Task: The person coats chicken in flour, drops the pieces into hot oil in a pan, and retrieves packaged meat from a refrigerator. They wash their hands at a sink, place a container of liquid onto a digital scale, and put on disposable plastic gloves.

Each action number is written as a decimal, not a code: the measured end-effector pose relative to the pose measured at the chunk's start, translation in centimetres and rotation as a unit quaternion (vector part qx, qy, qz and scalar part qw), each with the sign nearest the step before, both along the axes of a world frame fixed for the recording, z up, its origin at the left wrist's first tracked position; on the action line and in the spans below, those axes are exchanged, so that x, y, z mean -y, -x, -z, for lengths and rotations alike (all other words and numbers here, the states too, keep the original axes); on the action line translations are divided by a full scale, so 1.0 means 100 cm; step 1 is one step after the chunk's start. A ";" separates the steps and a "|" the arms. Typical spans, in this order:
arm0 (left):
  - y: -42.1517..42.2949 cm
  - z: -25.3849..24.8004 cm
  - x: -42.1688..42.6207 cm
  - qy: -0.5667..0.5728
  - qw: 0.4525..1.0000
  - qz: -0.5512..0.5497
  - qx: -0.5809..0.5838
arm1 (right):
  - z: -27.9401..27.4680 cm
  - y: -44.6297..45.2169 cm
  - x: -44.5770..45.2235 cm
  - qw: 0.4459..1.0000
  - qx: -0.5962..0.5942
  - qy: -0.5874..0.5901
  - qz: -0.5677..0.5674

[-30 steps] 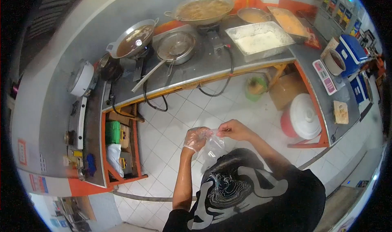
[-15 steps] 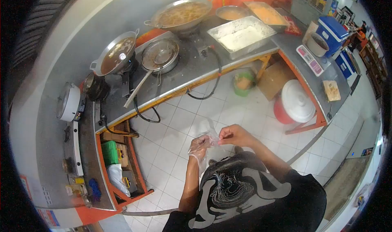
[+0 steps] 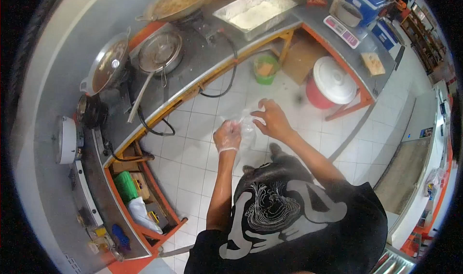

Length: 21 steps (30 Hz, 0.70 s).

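My left hand (image 3: 227, 136) wears a clear plastic glove, its fingers closed on a thin transparent plastic glove or bag (image 3: 247, 133) that hangs to the right of it. Bare, my right hand (image 3: 271, 120) is beside the plastic with thumb and fingers spread apart; its fingertips are near the plastic's upper edge, and whether they touch it I cannot tell. Both hands are in front of my body, above the tiled floor.
A counter (image 3: 193, 57) with an orange frame holds a pan of oil (image 3: 110, 66), a strainer (image 3: 160, 51) and a tray of white powder (image 3: 255, 14). Under it stand a green bin (image 3: 265, 69) and a lidded red bucket (image 3: 333, 81).
The view has turned to the right, so the counter sits further left and higher. My right hand has opened its fingers, which were pinched on the plastic before.
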<state>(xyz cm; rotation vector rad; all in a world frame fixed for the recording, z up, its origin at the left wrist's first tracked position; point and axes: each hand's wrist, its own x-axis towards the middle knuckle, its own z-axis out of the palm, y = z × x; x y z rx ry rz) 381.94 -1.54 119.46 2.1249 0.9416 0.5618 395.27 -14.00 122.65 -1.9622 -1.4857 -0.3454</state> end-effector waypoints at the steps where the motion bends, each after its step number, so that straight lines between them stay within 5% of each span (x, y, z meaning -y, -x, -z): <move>1: -0.004 0.003 0.001 0.002 1.000 0.006 0.011 | -0.009 0.006 -0.003 1.000 -0.001 -0.021 0.001; 4: -0.013 0.006 0.006 -0.014 0.999 0.017 0.031 | -0.002 0.014 -0.006 0.973 -0.225 -0.010 -0.047; 7: -0.010 0.003 0.016 -0.037 0.998 0.035 0.026 | 0.033 -0.013 -0.022 0.785 -0.604 0.077 -0.113; 12: -0.014 -0.004 0.018 -0.054 0.998 0.015 0.005 | 0.034 -0.021 -0.059 0.655 -0.739 -0.084 -0.134; 14: -0.020 -0.004 0.010 -0.023 0.996 0.018 0.083 | 0.054 -0.036 -0.085 0.635 -0.749 -0.151 -0.114; 17: -0.033 -0.027 -0.004 -0.068 0.972 -0.001 0.223 | -0.005 -0.049 -0.108 0.533 -0.809 -0.201 -0.145; 21: -0.054 -0.082 -0.012 -0.207 0.909 -0.087 0.352 | -0.067 -0.017 -0.115 0.615 -0.746 -0.215 -0.136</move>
